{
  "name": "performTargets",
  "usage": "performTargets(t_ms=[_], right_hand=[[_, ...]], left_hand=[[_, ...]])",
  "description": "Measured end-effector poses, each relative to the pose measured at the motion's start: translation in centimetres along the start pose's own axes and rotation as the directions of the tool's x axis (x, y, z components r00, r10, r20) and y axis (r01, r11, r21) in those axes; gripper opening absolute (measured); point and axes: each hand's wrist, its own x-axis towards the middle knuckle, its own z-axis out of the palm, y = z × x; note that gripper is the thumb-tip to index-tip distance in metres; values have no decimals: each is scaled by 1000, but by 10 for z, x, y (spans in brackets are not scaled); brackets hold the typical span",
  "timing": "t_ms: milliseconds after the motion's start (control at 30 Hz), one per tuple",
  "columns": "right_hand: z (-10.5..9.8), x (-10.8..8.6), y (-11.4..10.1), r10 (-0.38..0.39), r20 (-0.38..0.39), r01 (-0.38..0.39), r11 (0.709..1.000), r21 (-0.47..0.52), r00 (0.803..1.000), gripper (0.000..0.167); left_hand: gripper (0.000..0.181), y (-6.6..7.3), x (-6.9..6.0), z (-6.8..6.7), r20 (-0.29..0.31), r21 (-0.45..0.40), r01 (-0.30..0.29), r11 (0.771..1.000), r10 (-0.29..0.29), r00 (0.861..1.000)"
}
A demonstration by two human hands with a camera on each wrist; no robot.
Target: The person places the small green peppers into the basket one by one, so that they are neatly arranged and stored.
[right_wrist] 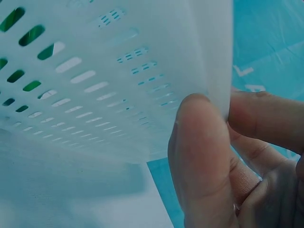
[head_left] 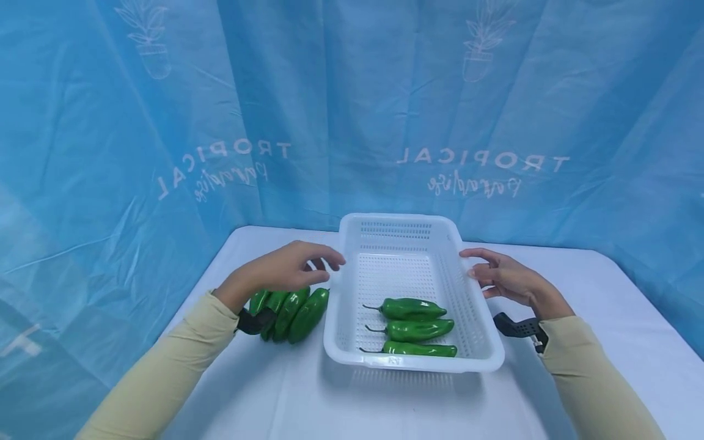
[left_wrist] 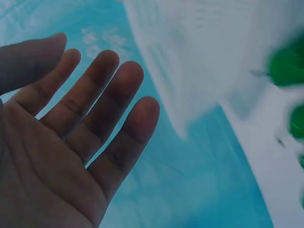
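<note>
A white plastic basket [head_left: 395, 275] with slotted walls stands mid-table in the head view. Inside, near its front, three glossy green peppers [head_left: 420, 330] lie in a row, stems to the left. My right hand [head_left: 508, 281] pinches the basket's right rim; in the right wrist view the thumb [right_wrist: 202, 156] and index finger press at the rim's edge. Beside the left rim hovers my left hand [head_left: 283, 269], fingers loosely bent in the head view. The left wrist view shows its fingers [left_wrist: 102, 95] spread and holding nothing, apart from the blurred basket [left_wrist: 190, 52].
Several more green peppers [head_left: 291, 315] lie together on the white-covered table [head_left: 264, 391], left of the basket and partly behind my left wrist. A blue printed curtain [head_left: 352, 110] surrounds the table at the back and sides.
</note>
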Motion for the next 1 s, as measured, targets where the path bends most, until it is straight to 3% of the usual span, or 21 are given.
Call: performTargets(t_ms=[200, 367, 600, 867, 1000], right_hand=[[2, 1, -1, 1, -1, -1, 1000, -3, 1000, 67], [2, -1, -2, 8, -2, -8, 1000, -11, 1000, 68], [2, 0, -2, -4, 7, 4, 1000, -1, 1000, 67], [2, 0, -1, -7, 9, 7, 1000, 2, 1000, 65], [1, -3, -2, -16, 9, 16, 1000, -1, 1000, 65]], left_hand=[[32, -53, -37, 7, -80, 88, 105, 991, -98, 992], [34, -83, -59, 14, -77, 159, 127, 979, -116, 990], [38, -99, -71, 22, -68, 218, 146, 965, -134, 989], [39, -109, -73, 31, -60, 325, 151, 934, -139, 988], [40, -114, -74, 36, -45, 329, 148, 932, -141, 989]])
